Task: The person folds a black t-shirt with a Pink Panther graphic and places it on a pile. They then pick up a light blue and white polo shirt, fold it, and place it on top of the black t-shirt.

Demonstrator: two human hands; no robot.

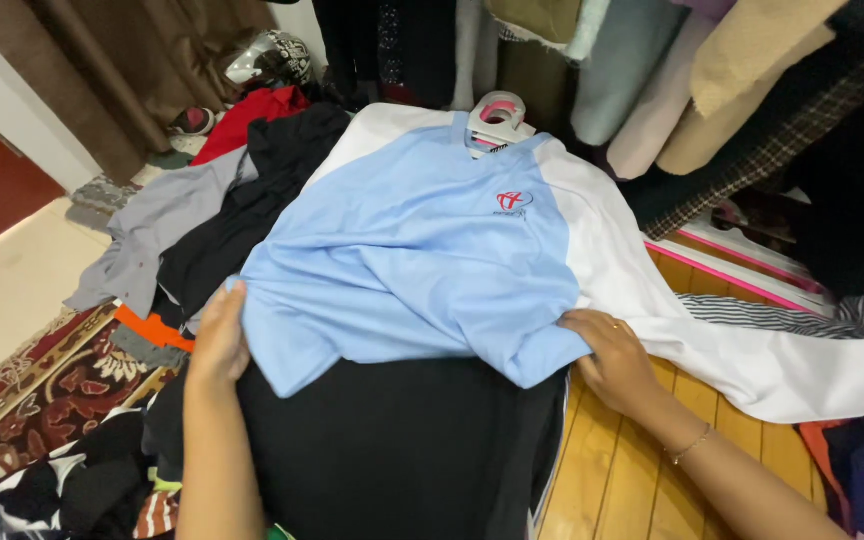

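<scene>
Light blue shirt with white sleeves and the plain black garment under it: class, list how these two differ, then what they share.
The light blue shirt with white sleeves is two-coloured with a small red chest emblem; the plain black garment is one colour. The shirt lies on top, on a white and pink hanger; the black garment lies beneath, no hanger visible. Both hands, left hand and right hand, hold the shirt's hem, not the black garment. Both are soft cloth, laid flat.

A light blue shirt with white sleeves is lying spread over a black garment on a wooden surface. The left hand is gripping the shirt's near left hem, while the right hand is pinching its near right corner. A hanger is sitting at the collar, far side.
</scene>
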